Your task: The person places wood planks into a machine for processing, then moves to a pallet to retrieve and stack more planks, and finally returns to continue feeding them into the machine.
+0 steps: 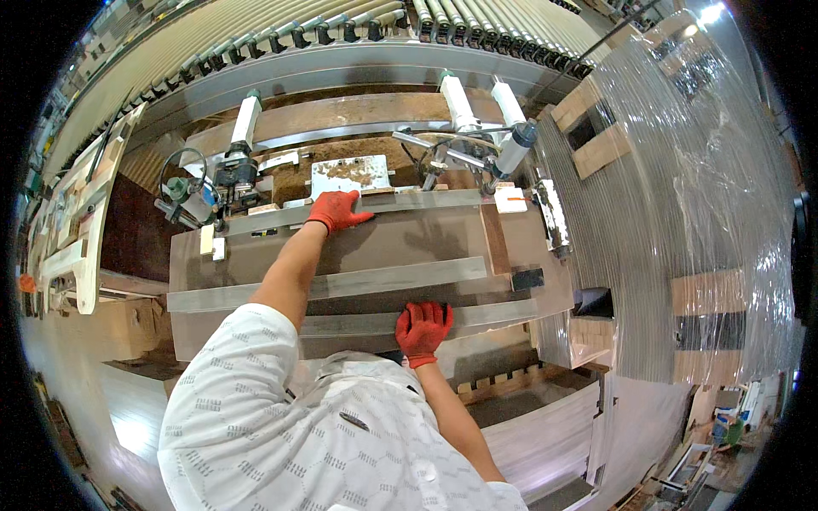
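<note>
Three long grey strips lie across a brown workbench in front of me. My left hand (339,211), in a red glove, is on the far strip (426,201), with its fingers toward the far edge and its thumb on the near side. Close to my body, my right hand (423,332), also red-gloved, curls its fingers over the near strip (494,315); its palm side is hidden. Between the hands lies the middle strip (409,276), touched by neither. Just beyond my left hand sits a stained white metal plate (349,174).
Machine heads with white cylinders stand at the left (246,123) and right (514,149) behind the bench. Farther back runs a roller conveyor (341,25). A film-wrapped stack of grey boards (648,230) rises on the right. At the left stands a pale wooden panel (89,255).
</note>
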`<state>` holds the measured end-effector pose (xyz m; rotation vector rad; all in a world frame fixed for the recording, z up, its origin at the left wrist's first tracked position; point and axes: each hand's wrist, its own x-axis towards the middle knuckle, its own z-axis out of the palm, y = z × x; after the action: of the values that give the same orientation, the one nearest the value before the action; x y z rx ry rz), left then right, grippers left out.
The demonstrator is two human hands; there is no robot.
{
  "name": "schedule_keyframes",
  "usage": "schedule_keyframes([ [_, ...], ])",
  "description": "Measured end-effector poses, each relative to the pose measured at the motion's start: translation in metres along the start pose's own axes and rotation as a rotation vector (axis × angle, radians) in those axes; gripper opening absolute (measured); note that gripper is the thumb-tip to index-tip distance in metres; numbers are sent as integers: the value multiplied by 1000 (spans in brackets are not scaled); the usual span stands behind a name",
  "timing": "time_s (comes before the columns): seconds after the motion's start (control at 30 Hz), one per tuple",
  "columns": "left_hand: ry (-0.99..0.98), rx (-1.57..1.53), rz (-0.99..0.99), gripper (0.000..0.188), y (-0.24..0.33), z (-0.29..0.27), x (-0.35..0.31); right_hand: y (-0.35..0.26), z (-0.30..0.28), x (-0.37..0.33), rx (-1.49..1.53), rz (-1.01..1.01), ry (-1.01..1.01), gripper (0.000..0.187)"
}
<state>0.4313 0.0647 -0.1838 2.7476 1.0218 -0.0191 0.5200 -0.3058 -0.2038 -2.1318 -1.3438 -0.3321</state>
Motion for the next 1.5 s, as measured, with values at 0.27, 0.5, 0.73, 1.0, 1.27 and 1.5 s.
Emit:
schedule_keyframes([
  [0.27,-3,-41,25,72,-3,-4,-1,-5,4,-3,19,29,-43,22],
  [0.5,7,-72,38,71,-3,-7,5,-4,5,-1,-16,42,-82,23],
  [0.73,-37,-111,-1,74,-11,-13,5,0,14,5,-78,-14,-105,22],
  [1.0,-13,-157,33,81,-22,0,3,-11,10,-1,-93,-20,-134,21],
  [1.27,-67,-187,-14,80,-15,-7,-4,-5,11,-6,-117,-40,-126,20],
  [1.5,188,-48,100,66,-15,6,-24,-10,7,-4,-56,-69,-38,17],
])
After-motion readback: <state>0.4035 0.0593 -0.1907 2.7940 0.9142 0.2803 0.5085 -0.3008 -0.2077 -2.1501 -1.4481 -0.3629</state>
